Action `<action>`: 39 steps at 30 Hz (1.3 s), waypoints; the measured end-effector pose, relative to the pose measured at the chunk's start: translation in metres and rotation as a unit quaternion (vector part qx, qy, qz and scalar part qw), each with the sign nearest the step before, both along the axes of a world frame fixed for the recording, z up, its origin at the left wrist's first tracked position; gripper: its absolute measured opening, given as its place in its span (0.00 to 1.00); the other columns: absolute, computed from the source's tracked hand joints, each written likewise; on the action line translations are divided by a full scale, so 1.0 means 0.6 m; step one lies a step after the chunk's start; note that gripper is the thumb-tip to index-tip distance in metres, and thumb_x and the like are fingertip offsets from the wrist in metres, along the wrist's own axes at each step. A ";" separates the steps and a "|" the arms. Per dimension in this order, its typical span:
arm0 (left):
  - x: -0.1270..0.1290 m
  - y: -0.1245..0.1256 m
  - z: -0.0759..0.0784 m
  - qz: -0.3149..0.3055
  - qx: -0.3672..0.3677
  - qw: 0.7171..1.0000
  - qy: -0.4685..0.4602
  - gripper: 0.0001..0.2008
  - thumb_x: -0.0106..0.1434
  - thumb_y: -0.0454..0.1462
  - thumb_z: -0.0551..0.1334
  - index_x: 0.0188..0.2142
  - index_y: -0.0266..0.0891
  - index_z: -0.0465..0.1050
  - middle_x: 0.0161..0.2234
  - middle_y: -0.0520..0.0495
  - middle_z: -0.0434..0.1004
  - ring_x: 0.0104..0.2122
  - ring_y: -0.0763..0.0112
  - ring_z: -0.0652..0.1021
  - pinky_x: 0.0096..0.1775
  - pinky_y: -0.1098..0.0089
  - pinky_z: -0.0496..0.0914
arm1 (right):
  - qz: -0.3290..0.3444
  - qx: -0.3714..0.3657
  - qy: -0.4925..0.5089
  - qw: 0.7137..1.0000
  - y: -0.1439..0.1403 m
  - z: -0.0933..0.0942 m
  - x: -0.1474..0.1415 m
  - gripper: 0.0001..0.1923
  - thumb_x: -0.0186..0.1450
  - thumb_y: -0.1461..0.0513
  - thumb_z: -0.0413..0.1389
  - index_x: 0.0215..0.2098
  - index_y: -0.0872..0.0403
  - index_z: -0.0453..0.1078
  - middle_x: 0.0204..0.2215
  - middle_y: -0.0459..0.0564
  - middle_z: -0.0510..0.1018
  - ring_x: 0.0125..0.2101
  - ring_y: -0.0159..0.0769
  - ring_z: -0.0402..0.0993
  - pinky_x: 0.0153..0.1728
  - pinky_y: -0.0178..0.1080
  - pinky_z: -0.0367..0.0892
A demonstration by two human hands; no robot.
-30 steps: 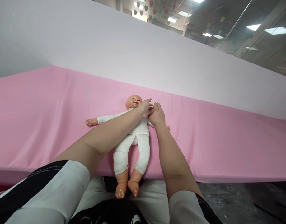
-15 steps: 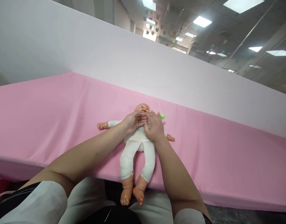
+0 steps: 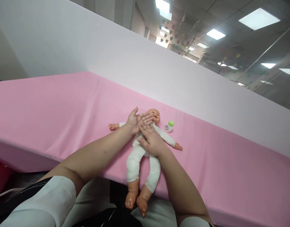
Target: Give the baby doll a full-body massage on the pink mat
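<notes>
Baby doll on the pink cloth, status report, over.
Left hand open, palm up, above doll's chest. Right hand flat on baby doll. Small green-capped bottle beside its head, clear.

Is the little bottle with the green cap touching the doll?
Apart. The head view shows a strip of pink sheet between the bottle and the doll.
</notes>
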State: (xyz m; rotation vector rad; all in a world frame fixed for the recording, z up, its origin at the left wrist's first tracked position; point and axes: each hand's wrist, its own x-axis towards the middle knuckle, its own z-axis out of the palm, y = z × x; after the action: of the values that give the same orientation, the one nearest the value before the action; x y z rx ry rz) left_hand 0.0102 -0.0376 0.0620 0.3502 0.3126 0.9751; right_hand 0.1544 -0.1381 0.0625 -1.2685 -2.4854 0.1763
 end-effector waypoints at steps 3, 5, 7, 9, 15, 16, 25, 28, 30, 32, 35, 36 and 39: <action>0.003 -0.004 0.000 -0.010 -0.007 1.000 -0.010 0.38 0.74 0.57 0.51 0.64 0.24 0.69 0.52 0.24 0.82 0.47 0.50 0.86 0.47 0.58 0.80 | 0.045 -0.017 0.016 0.999 -0.015 0.006 -0.014 0.41 0.77 0.43 0.46 0.78 0.60 0.50 0.77 0.61 0.53 0.77 0.47 0.46 0.77 0.56 0.44; 0.009 -0.012 0.002 -0.017 -0.008 1.000 -0.021 0.37 0.74 0.57 0.51 0.63 0.25 0.70 0.52 0.24 0.82 0.48 0.50 0.86 0.48 0.58 0.80 | 0.050 -0.010 0.020 0.998 -0.019 0.006 -0.020 0.47 0.75 0.40 0.48 0.79 0.62 0.45 0.78 0.63 0.48 0.78 0.48 0.41 0.77 0.56 0.42; 0.019 -0.024 0.005 -0.019 -0.011 1.000 -0.022 0.37 0.74 0.57 0.50 0.62 0.25 0.71 0.53 0.25 0.82 0.49 0.50 0.85 0.50 0.57 0.79 | 0.037 0.003 0.017 0.999 -0.017 0.003 -0.020 0.53 0.73 0.37 0.50 0.79 0.63 0.40 0.78 0.64 0.44 0.79 0.50 0.37 0.77 0.58 0.40; 0.030 -0.036 0.006 -0.028 -0.019 0.999 -0.011 0.37 0.73 0.58 0.52 0.62 0.26 0.72 0.52 0.25 0.82 0.50 0.49 0.85 0.52 0.56 0.79 | 0.005 0.017 0.007 1.000 -0.010 -0.003 -0.016 0.55 0.72 0.36 0.51 0.80 0.62 0.37 0.78 0.64 0.43 0.79 0.52 0.36 0.77 0.60 0.38; 0.042 -0.043 0.005 -0.085 -0.021 0.996 -0.015 0.37 0.74 0.58 0.51 0.63 0.26 0.69 0.49 0.27 0.84 0.48 0.48 0.85 0.55 0.52 0.77 | -0.104 0.052 -0.032 0.993 0.016 -0.022 0.003 0.48 0.74 0.39 0.49 0.79 0.58 0.42 0.78 0.62 0.46 0.78 0.55 0.37 0.75 0.66 0.32; 0.039 -0.039 0.005 -0.084 -0.017 0.996 -0.019 0.37 0.74 0.57 0.51 0.63 0.26 0.69 0.49 0.26 0.84 0.47 0.48 0.85 0.55 0.51 0.77 | -0.113 0.053 -0.038 0.991 0.018 -0.023 0.005 0.47 0.75 0.39 0.49 0.79 0.58 0.43 0.78 0.62 0.46 0.78 0.55 0.37 0.75 0.67 0.32; -0.002 0.005 -0.002 0.009 0.002 1.000 0.001 0.40 0.73 0.57 0.52 0.68 0.23 0.64 0.53 0.23 0.82 0.53 0.48 0.84 0.54 0.56 0.78 | -0.015 0.037 -0.044 0.998 0.000 -0.008 -0.005 0.41 0.77 0.43 0.47 0.77 0.61 0.51 0.76 0.64 0.55 0.77 0.51 0.47 0.76 0.60 0.44; -0.003 0.002 -0.003 -0.010 0.018 1.000 -0.015 0.41 0.74 0.59 0.50 0.68 0.25 0.65 0.56 0.24 0.80 0.55 0.49 0.83 0.56 0.56 0.76 | 0.037 0.047 -0.027 0.998 -0.008 -0.006 -0.012 0.43 0.76 0.41 0.47 0.78 0.59 0.50 0.76 0.62 0.54 0.78 0.49 0.44 0.76 0.59 0.44; 0.002 -0.008 -0.001 -0.039 0.035 0.998 -0.035 0.41 0.74 0.59 0.47 0.67 0.25 0.66 0.58 0.24 0.79 0.56 0.48 0.82 0.58 0.55 0.75 | 0.043 0.060 -0.018 0.997 -0.010 -0.008 -0.015 0.47 0.74 0.39 0.48 0.79 0.59 0.46 0.77 0.61 0.52 0.78 0.50 0.41 0.76 0.60 0.42; 0.011 -0.022 0.001 -0.061 0.043 0.996 -0.049 0.42 0.74 0.60 0.47 0.67 0.25 0.67 0.59 0.23 0.78 0.57 0.46 0.81 0.60 0.53 0.73 | 0.027 0.071 -0.016 0.997 -0.010 -0.009 -0.016 0.51 0.72 0.37 0.50 0.80 0.59 0.41 0.78 0.62 0.49 0.78 0.52 0.39 0.76 0.61 0.41; 0.028 -0.041 0.003 -0.083 0.021 0.995 -0.041 0.41 0.72 0.60 0.50 0.66 0.27 0.69 0.58 0.25 0.79 0.57 0.46 0.82 0.62 0.52 0.71 | -0.014 0.076 -0.026 0.997 -0.005 -0.012 -0.014 0.53 0.72 0.36 0.50 0.80 0.59 0.39 0.78 0.63 0.47 0.78 0.54 0.39 0.76 0.63 0.36; 0.033 -0.045 0.004 -0.089 0.012 0.995 -0.039 0.40 0.72 0.60 0.52 0.66 0.29 0.69 0.57 0.26 0.80 0.56 0.47 0.82 0.62 0.52 0.71 | -0.031 0.076 -0.030 0.996 -0.002 -0.014 -0.012 0.52 0.72 0.37 0.50 0.80 0.59 0.39 0.78 0.63 0.47 0.78 0.55 0.39 0.76 0.63 0.34; 0.044 -0.051 0.003 -0.096 -0.008 0.995 -0.034 0.39 0.72 0.60 0.51 0.66 0.31 0.69 0.55 0.29 0.82 0.54 0.48 0.83 0.62 0.50 0.71 | -0.078 0.069 -0.040 0.994 0.006 -0.016 -0.004 0.50 0.73 0.38 0.50 0.80 0.58 0.41 0.78 0.62 0.48 0.78 0.56 0.39 0.76 0.64 0.31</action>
State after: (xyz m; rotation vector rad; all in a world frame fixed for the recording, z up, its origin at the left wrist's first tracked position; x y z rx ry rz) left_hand 0.0368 -0.0683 0.0638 0.3261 0.2198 0.7946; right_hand 0.1523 -0.1346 0.0527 -1.4289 -2.4028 -0.0864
